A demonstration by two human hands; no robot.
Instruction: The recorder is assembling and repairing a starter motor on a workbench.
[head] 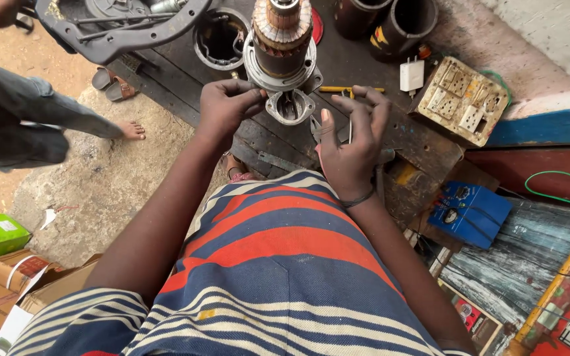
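A motor armature point(281, 39) with copper windings stands upright on a dark, oily workbench point(364, 66), fitted into a grey metal end plate point(289, 105). My left hand point(225, 105) grips the edge of that end plate from the left. My right hand point(351, 135) hovers just right of the plate, pinching a thin metal tool point(350, 125) between thumb and fingers. A yellow-handled screwdriver point(348, 89) lies on the bench behind my right hand.
Motor housings point(221, 38) and two dark cylinders point(397, 23) stand at the back. A switch board point(466, 99), white plug point(411, 74) and blue meter box point(470, 212) lie to the right. Another person's bare foot point(130, 130) and leg are at left, cardboard boxes point(8, 283) below.
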